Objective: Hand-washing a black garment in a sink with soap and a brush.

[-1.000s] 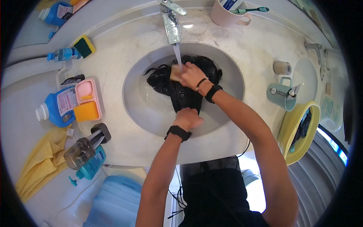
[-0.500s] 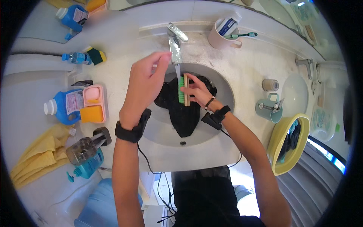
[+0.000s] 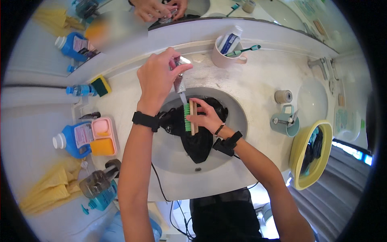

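Note:
At the faucet (image 3: 179, 84), my left hand (image 3: 155, 78) has its fingers closed round the lever on top. Water runs from the spout into the sink (image 3: 165, 147). My right hand (image 3: 209, 119) grips a scrub brush (image 3: 194, 117) by its wooden back, thumb on one side. Its green bristles face left, just under the stream. Beneath the brush lies dark, wet-looking black cloth (image 3: 197, 148), bunched across the bowl with one part stretching toward the drain (image 3: 198, 170). The hand and brush hide some of the cloth.
Behind the sink stands a pink mug (image 3: 225, 60) with toothpaste and a toothbrush. To the right are a green cup (image 3: 284, 123), a twine spool (image 3: 283, 96) and a yellow basin (image 3: 296, 161). A soap tray (image 3: 115, 141), a blue jug (image 3: 74, 139) and a sponge (image 3: 101, 86) line the left.
My left hand has moved from beside the spout up onto the faucet lever and closed on it. The brush stays in my right hand over the cloth. The view has shifted.

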